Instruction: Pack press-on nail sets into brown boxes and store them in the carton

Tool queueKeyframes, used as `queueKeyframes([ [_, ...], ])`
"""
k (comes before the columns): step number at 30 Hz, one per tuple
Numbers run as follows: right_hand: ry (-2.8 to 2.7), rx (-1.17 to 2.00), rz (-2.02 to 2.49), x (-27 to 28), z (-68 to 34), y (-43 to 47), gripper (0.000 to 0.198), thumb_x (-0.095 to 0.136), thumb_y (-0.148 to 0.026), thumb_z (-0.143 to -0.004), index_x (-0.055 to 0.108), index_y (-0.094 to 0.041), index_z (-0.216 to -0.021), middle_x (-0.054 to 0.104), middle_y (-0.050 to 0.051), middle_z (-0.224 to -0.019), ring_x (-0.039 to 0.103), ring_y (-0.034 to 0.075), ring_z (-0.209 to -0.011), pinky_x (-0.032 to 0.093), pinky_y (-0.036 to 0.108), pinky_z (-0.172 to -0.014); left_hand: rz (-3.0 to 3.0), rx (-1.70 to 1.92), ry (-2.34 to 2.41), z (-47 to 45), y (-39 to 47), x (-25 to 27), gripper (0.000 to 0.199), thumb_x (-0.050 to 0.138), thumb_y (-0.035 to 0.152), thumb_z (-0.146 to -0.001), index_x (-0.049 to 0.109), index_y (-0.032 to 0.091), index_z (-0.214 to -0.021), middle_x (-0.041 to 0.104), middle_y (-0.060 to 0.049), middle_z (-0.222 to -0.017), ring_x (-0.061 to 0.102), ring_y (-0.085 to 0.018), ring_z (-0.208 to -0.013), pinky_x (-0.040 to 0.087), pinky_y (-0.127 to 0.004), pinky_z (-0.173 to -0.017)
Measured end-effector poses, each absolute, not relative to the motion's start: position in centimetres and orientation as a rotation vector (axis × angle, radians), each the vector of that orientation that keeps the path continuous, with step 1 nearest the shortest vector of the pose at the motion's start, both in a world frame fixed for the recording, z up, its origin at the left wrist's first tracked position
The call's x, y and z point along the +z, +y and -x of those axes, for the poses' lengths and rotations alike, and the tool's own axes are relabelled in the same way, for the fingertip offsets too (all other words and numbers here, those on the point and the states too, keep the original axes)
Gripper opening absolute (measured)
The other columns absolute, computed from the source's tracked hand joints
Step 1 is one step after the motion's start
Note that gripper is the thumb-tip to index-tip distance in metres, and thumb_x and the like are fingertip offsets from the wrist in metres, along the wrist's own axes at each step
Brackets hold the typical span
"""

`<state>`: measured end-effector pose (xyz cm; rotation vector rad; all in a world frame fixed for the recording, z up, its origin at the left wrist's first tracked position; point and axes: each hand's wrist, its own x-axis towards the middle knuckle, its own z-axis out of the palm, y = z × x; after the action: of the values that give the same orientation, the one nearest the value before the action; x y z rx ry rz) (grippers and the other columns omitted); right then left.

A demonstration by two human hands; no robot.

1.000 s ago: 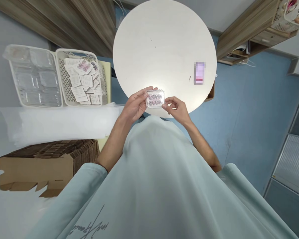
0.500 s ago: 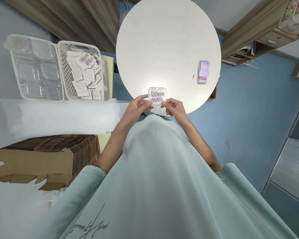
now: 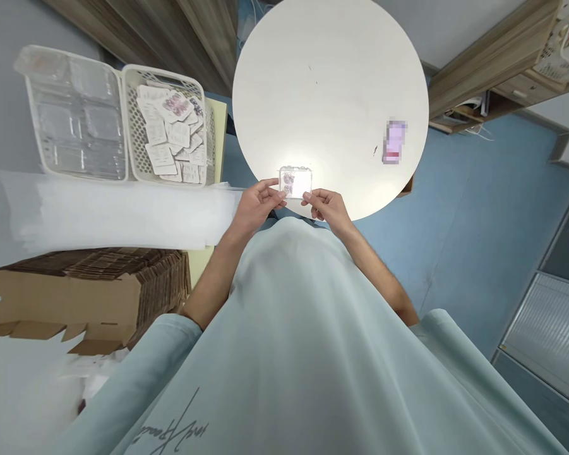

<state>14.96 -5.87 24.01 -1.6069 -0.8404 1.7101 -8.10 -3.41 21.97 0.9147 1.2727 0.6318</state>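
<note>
Left hand (image 3: 256,205) and right hand (image 3: 332,210) pinch clear case (image 3: 295,182) by lower corners. Step, judged: viewing case, partly masked by glare. Next move calls for light, level grip.

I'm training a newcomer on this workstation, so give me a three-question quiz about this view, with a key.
1. True or false: only the right hand touches the clear case.
2. What lies in the basket nearest the round table? A) cups B) white cards C) scissors
3. Fill in: the stack of brown cardboard lies on the person's ____ side.

Key: 1. False; the left hand touches it too. 2. B. 3. left.
</note>
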Motion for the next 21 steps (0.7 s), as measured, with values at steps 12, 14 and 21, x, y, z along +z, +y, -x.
queueKeyframes([
  [12, -0.878, 1.685, 1.806, 17.1, -10.9, -2.3, 0.034, 0.094, -0.051, -0.093, 0.082, -0.020, -0.100, 0.086, 0.006, -0.104, 0.067, 0.009, -0.063, 0.046, 0.021, -0.051, -1.069, 0.529, 1.500, 11.1, -0.9, 14.9, 0.045, 0.080, 0.043, -0.100, 0.073, 0.020, -0.138, 0.084, -0.009, -0.110, 0.082, -0.026, -0.099, 0.066, -0.043, -0.102],
  [14, -0.844, 1.669, 1.881, 15.1, -9.8, -1.4, 0.023, 0.091, -0.039, -0.097, 0.080, -0.019, -0.098, 0.087, 0.005, -0.101, 0.067, 0.009, -0.061, 0.047, 0.021, -0.053, -1.092, 0.468, 1.585, 11.1, -0.1, 13.0, 0.039, 0.075, 0.038, -0.101, 0.074, 0.019, -0.135, 0.085, -0.009, -0.112, 0.083, -0.027, -0.098, 0.065, -0.043, -0.102],
  [21, -0.872, 1.607, 2.154, 9.3, -7.3, 0.7, 0.015, 0.082, -0.023, -0.105, 0.075, -0.018, -0.093, 0.085, 0.005, -0.103, 0.070, 0.008, -0.062, 0.056, 0.022, -0.066, -1.256, 0.193, 1.716, 11.0, 1.9, 8.4, 0.032, 0.068, 0.034, -0.105, 0.077, 0.017, -0.131, 0.086, -0.015, -0.127, 0.079, -0.033, -0.121, 0.056, -0.044, -0.112],
])
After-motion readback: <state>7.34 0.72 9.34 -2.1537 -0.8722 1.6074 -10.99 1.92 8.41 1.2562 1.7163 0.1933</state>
